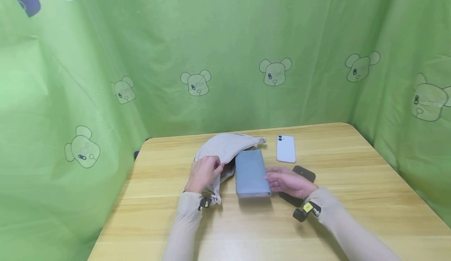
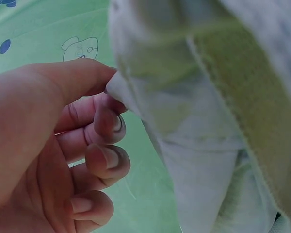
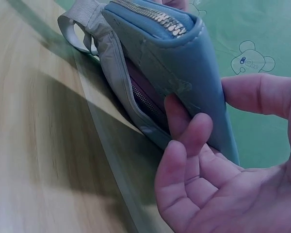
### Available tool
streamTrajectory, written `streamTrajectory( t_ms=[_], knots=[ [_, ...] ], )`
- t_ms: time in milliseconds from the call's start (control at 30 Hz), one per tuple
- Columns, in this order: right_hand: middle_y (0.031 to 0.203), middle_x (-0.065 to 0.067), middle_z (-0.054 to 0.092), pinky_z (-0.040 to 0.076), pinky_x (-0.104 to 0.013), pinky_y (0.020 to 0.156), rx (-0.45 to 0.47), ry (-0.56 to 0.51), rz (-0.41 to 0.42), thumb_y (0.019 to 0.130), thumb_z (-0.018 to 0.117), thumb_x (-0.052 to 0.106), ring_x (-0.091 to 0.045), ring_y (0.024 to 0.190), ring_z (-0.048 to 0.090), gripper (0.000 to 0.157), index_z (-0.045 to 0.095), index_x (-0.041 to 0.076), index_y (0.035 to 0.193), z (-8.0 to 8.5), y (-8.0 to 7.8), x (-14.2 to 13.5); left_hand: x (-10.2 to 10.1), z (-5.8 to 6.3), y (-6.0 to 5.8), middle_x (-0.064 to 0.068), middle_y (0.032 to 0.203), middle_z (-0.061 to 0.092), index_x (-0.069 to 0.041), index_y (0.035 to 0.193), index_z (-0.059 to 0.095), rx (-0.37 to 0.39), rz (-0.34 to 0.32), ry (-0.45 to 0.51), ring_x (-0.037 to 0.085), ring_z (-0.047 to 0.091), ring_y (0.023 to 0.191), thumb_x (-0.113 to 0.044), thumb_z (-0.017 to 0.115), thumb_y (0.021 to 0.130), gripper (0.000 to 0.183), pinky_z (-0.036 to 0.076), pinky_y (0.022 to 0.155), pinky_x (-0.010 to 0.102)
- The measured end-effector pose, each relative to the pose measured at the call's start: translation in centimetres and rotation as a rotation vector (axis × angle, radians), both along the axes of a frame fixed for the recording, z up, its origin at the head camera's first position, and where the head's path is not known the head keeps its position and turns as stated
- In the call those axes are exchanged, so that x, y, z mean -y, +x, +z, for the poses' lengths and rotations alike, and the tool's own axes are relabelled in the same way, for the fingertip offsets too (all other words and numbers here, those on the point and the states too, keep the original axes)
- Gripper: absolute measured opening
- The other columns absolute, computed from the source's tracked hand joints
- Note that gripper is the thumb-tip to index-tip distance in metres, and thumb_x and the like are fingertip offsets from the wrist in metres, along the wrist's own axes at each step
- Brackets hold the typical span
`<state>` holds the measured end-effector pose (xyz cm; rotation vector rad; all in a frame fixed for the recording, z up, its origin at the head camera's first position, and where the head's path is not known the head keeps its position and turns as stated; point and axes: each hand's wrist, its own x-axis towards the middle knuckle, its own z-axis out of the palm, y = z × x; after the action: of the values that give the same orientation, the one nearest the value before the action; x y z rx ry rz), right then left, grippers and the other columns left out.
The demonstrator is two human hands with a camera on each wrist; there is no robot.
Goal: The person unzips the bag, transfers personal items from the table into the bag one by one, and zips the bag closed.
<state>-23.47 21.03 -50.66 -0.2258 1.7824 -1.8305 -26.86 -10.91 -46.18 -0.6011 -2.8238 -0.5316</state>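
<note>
A pale fabric bag [image 1: 225,145] lies on the table with its zipped mouth gaping. With thumb and forefinger, my left hand [image 1: 204,171] pinches the edge of the bag's cloth [image 2: 179,116]; the other fingers curl loosely. At the mouth of the bag, my right hand [image 1: 287,180] grips a blue zip wallet [image 1: 251,173] by its right side. In the right wrist view, the wallet's metal zipper [image 3: 160,17] runs along the top, thumb on one face and fingers on the other. Purple material [image 3: 140,82] shows inside the bag beside the wallet.
A white phone [image 1: 286,149] lies back right of the bag on the wooden table [image 1: 151,222]. A dark, long flat object [image 1: 305,173] lies partly hidden beneath my right hand. Green curtains [image 1: 232,104] with bear prints enclose the table's back and sides.
</note>
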Motion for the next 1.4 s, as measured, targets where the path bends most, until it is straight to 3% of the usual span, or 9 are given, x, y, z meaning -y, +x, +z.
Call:
streamTrajectory(
  t_ms=[600,1000,1400],
  knots=[
    [0.104,0.006,0.071,0.055,-0.028,0.095,-0.002,-0.050,-0.060,0.104,0.055,0.017,-0.009,0.095,0.068,0.069,0.018,-0.013,0.154,-0.4,-1.3,2.1,0.0,0.1,0.0,-0.007,0.070,0.066,-0.021,0.078,0.069,-0.008,0.004,0.001,0.011,0.056,0.064,-0.031,0.071,0.096,0.021,0.042,0.057,0.028],
    [0.102,0.006,0.066,0.055,-0.026,0.091,0.014,-0.028,-0.172,0.103,0.057,0.017,-0.008,0.092,0.065,0.067,0.023,-0.013,0.152,-0.4,-1.6,4.5,-0.1,0.1,0.1,-0.007,0.070,0.065,-0.021,0.078,0.068,0.019,0.005,0.006,0.009,0.053,0.059,-0.030,0.070,0.096,0.021,0.039,0.055,0.025],
    [0.113,0.001,0.061,0.053,-0.028,0.094,0.053,-0.062,-0.286,0.101,0.061,0.015,-0.011,0.099,0.062,0.073,0.021,-0.009,0.156,-0.7,-2.2,6.3,-0.1,-0.1,-0.1,-0.008,0.071,0.066,-0.021,0.079,0.070,0.011,0.000,0.009,0.008,0.053,0.059,-0.031,0.071,0.096,0.020,0.040,0.055,0.025]
  ],
)
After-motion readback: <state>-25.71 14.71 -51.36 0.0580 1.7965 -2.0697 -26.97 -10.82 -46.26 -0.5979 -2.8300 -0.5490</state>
